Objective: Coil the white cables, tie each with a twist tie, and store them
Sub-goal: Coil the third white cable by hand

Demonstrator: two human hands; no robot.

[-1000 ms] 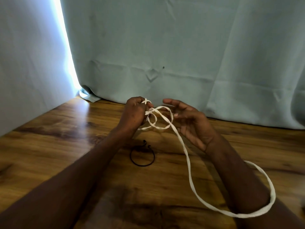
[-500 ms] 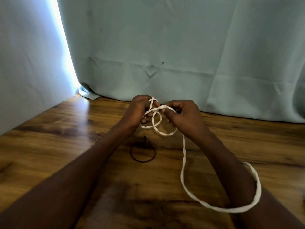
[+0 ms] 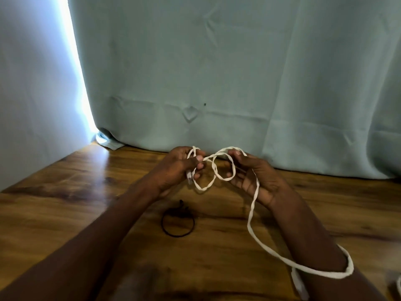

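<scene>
White cable (image 3: 251,216) loops (two so far) pinched by left hand (image 3: 173,168) and right hand (image 3: 256,177).

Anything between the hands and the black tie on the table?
Nothing visible. The tie lies bare on the table just below the left hand, between the forearms. Both hands hold cable loops above it; the right hand is apart from it, and the cable's tail hangs clear to the tie's right.

Left hand (image 3: 173,170) and right hand (image 3: 256,177) gripping looped white cable (image 3: 251,213), wooden table (image 3: 65,213)
</scene>
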